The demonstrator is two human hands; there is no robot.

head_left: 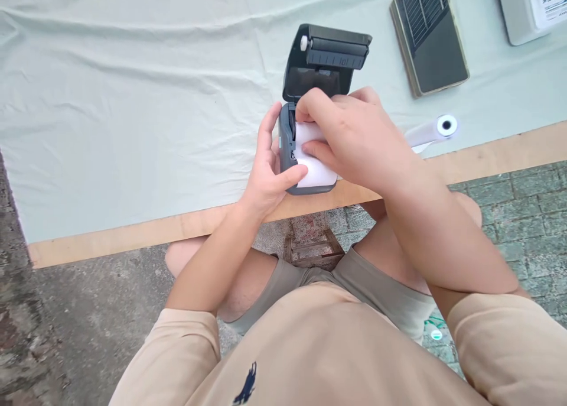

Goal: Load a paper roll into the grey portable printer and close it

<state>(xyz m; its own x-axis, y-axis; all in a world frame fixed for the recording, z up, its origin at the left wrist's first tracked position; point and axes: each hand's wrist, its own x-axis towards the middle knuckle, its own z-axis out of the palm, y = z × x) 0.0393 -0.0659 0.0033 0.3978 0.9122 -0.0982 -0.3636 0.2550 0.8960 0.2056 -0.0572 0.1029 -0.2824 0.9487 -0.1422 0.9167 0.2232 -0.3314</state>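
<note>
A small dark grey label printer [286, 175] sits at the table's near edge, its lid [325, 57] swung up with a black roller inside. White paper [314, 172] lies over the printer's open body. My left hand [268, 169] grips the printer's left side, thumb resting on the paper and fingers along the casing. From the right, my right hand [345, 128] reaches over the opening, its thumb and index finger curled on the white paper. My right hand hides part of the compartment.
To the right, a white paper roll [427, 132] lies near the wooden table edge [500, 152]. Farther back are a phone [436, 45] with a dark screen and a white box [527, 10] with a printed label. A pale, wrinkled cloth [133, 110] covers the table.
</note>
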